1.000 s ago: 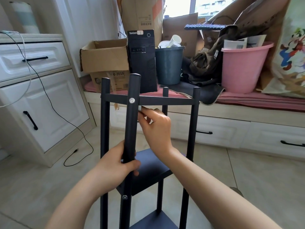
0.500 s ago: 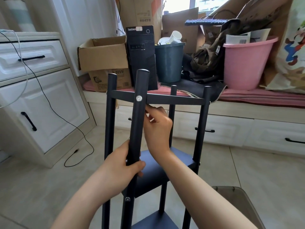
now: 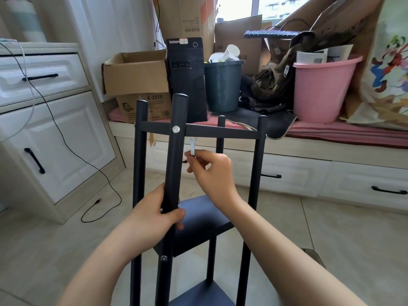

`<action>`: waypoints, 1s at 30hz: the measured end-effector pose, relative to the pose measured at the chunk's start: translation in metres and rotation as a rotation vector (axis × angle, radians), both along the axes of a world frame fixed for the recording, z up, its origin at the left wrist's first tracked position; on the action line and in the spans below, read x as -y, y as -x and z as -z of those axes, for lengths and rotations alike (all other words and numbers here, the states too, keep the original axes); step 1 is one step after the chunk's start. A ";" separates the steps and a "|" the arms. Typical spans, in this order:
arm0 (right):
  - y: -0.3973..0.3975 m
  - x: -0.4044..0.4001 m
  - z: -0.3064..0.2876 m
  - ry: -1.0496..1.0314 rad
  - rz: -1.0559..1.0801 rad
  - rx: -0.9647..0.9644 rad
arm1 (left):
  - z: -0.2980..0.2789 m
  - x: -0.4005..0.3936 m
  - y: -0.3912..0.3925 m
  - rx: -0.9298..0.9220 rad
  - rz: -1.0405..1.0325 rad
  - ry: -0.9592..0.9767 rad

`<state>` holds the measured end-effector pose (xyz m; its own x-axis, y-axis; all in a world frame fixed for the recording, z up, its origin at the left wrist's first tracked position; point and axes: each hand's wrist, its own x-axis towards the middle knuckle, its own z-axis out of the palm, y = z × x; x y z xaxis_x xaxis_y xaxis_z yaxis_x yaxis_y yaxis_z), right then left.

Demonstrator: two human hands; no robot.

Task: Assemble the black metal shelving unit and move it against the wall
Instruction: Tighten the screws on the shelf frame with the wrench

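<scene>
— So, where's the shelf (image 3: pixel 198 133)?
— Upright on the floor in front of me. My left hand (image 3: pixel 154 214) wraps the near post (image 3: pixel 175 164); my right hand (image 3: pixel 212 171) has its fingers (image 3: pixel 194 156) pinching a small wrench (image 3: pixel 192 146).
— Next?
— I judge the nut behind the top bolt (image 3: pixel 176 129) needs the wrench seated squarely, post steady.

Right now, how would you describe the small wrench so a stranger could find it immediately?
Find the black shelving unit in the room's middle. Just below its top crossbar, right of the nearest post, the right hand pinches a small wrench. It is the only flat, silver, open-ended piece there.
</scene>
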<state>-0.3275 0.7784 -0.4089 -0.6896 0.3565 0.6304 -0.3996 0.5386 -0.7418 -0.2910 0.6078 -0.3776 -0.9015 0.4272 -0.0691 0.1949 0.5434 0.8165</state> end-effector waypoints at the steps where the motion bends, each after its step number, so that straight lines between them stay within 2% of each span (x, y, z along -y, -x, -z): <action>1: -0.001 -0.002 -0.004 -0.019 -0.011 0.017 | 0.000 0.000 0.000 -0.002 -0.003 0.002; 11: -0.022 -0.022 -0.040 -0.212 -0.076 0.175 | 0.003 0.004 -0.002 -0.022 -0.011 0.021; 22: -0.027 -0.012 -0.043 -0.207 -0.023 0.075 | 0.002 0.005 -0.005 -0.031 -0.006 -0.006; 30: -0.026 -0.005 -0.027 -0.281 0.111 -0.141 | 0.005 0.007 -0.005 -0.038 0.056 -0.003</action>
<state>-0.3016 0.7830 -0.3821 -0.5548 0.2230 0.8015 -0.4153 0.7605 -0.4991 -0.2857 0.6007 -0.3829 -0.8782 0.4771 -0.0339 0.2559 0.5285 0.8095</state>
